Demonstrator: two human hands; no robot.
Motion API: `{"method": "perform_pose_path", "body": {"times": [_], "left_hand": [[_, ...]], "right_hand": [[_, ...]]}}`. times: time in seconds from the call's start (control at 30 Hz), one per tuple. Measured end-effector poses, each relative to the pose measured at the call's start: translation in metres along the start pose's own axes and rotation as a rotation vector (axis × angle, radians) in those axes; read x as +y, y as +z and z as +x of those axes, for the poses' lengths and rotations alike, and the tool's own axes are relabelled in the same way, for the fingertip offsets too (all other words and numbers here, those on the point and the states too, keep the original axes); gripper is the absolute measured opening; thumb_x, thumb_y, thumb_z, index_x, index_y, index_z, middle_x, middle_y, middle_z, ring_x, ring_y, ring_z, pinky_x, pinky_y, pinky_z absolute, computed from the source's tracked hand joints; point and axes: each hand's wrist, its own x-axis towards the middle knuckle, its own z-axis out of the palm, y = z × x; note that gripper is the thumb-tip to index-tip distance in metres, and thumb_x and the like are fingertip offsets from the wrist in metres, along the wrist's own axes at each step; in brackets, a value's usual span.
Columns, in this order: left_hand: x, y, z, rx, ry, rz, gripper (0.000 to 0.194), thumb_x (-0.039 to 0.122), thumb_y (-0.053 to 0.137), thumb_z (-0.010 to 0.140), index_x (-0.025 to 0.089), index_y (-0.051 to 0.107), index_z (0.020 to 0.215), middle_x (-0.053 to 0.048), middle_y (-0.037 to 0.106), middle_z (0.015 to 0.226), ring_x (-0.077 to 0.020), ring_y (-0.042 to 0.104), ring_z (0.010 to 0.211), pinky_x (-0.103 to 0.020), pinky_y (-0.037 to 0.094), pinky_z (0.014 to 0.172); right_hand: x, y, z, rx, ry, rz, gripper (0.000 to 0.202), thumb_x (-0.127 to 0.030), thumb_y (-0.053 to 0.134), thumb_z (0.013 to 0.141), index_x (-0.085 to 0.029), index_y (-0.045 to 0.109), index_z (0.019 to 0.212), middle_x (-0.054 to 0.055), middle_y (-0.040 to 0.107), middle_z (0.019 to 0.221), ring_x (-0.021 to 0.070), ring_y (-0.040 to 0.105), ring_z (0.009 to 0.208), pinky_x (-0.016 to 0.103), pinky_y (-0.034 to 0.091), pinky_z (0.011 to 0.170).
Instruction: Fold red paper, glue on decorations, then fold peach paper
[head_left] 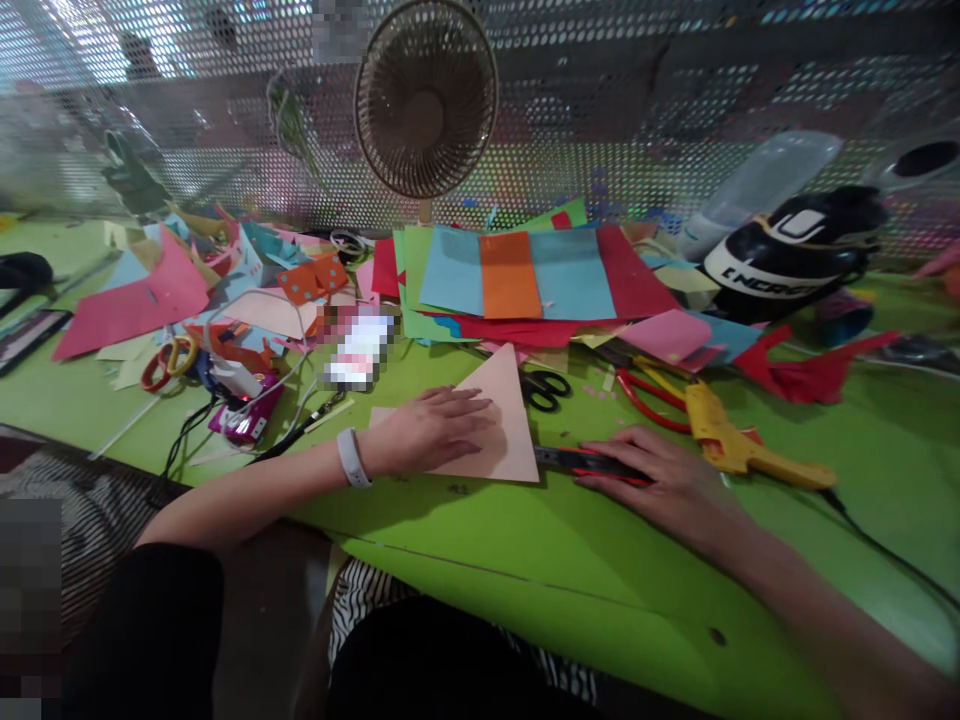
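Note:
My left hand (442,430) lies flat on a folded pale-pink sheet of paper (510,410), fingers stretched out and pressing it to the green table. The sheet comes to a peak at the top, and its lower right corner points towards my right hand (660,475). That hand is closed over what looks like a black-and-red stapler (577,462), whose front end meets the paper's right edge. Just behind the stapler lies a pair of black-handled scissors (546,390). A yellow glue gun (724,435) rests beyond my right fingers, beside red-handled pliers (652,400).
Stacked coloured paper (510,275) lies at the back, with a fan (427,100) above. Paper scraps (157,290), a purple power adapter (247,415) with cables and a lit phone (360,350) crowd the left. A black helmet-like object (795,250) stands back right.

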Motion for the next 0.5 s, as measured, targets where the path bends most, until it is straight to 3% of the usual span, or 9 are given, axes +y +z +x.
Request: {"method": "perform_pose_path", "body": {"times": [0.13,0.5], "left_hand": [[-0.002,0.010,-0.009,-0.094,0.104,0.082,0.060,0.045,0.058,0.095,0.024,0.042,0.149,-0.010,0.035,0.159,-0.0270,0.024,0.150,-0.048,0.014,0.124],[-0.002,0.017,-0.012,-0.147,0.069,0.147,0.055,0.044,0.041,0.102,0.021,0.036,0.152,-0.011,0.029,0.161,-0.0223,0.024,0.150,-0.043,0.012,0.124]], "right_hand": [[0.000,0.000,0.001,0.030,-0.029,-0.018,0.040,-0.053,0.055,0.094,-0.022,0.072,0.111,0.008,0.067,0.096,0.0215,0.068,0.085,0.033,0.055,0.071],[0.002,-0.001,-0.002,-0.009,-0.075,0.022,0.038,-0.052,0.057,0.094,-0.023,0.071,0.113,0.008,0.067,0.095,0.0211,0.068,0.084,0.033,0.056,0.072]]}}
